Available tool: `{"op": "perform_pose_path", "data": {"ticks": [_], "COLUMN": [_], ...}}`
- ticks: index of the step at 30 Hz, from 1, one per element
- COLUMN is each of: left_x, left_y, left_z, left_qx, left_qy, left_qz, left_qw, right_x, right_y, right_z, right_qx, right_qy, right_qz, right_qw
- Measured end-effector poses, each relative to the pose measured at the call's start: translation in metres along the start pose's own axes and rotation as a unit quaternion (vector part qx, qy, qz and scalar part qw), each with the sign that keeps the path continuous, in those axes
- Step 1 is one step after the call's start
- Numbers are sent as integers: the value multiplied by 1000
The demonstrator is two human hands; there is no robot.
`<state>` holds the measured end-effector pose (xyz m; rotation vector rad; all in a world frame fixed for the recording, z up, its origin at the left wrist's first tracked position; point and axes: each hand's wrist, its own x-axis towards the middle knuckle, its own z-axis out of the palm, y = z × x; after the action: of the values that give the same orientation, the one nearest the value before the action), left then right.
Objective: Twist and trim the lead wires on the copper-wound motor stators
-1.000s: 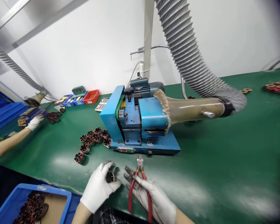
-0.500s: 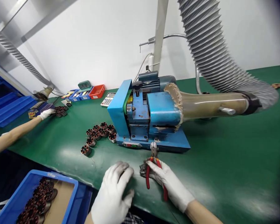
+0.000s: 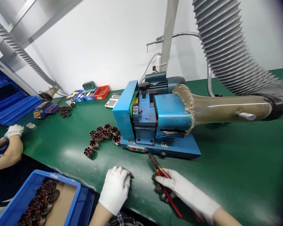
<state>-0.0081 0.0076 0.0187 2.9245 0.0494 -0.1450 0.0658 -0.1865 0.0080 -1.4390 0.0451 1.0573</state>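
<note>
My right hand (image 3: 176, 183), in a white glove with dark-stained fingers, grips a pair of red-handled pliers (image 3: 166, 188). The metal jaws point up and left, near the front edge of the blue belt machine (image 3: 141, 150). My left hand (image 3: 114, 188), also gloved, is over the green table with its fingers curled in. Whatever its fingers enclose is hidden; a dark tip shows at their right side. Beyond that hand lie several copper-wound stator cores (image 3: 100, 136), grouped beside the machine; one core (image 3: 89, 152) sits nearest me.
A blue bin (image 3: 77, 188) with more wound cores stands at lower left. A calculator (image 3: 112, 101), a red tray (image 3: 101, 92) and small blue trays line the wall. At right, a clear duct (image 3: 228, 108) runs to a grey hose (image 3: 226, 47). A co-worker's gloved hand (image 3: 14, 130) is at far left.
The pliers have tilted, jaws swinging left and down. My left hand's fingers have curled tighter. The co-worker's hand has drawn back from the far cores. The view has shifted slightly.
</note>
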Motion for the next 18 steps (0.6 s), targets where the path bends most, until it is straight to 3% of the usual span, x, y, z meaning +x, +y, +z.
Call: {"op": "perform_pose_path", "data": {"ticks": [7,13,18], "left_x": [4,3,3], "left_y": [3,4,4], "left_z": [8,12,14], "left_qx": [15,6,8], "left_qy": [34,65,71], "left_qz": [-29,-45,-45], "left_qw": [999,997,996], "right_x": [-12,-4,1], "right_y": [11,-1,2], "right_z": [9,31,31], "right_qx": [-154,-195,-258], "right_qy": [-69,-97,-103], "right_qz": [55,-9,-31], "right_qw": [984,976,960]}}
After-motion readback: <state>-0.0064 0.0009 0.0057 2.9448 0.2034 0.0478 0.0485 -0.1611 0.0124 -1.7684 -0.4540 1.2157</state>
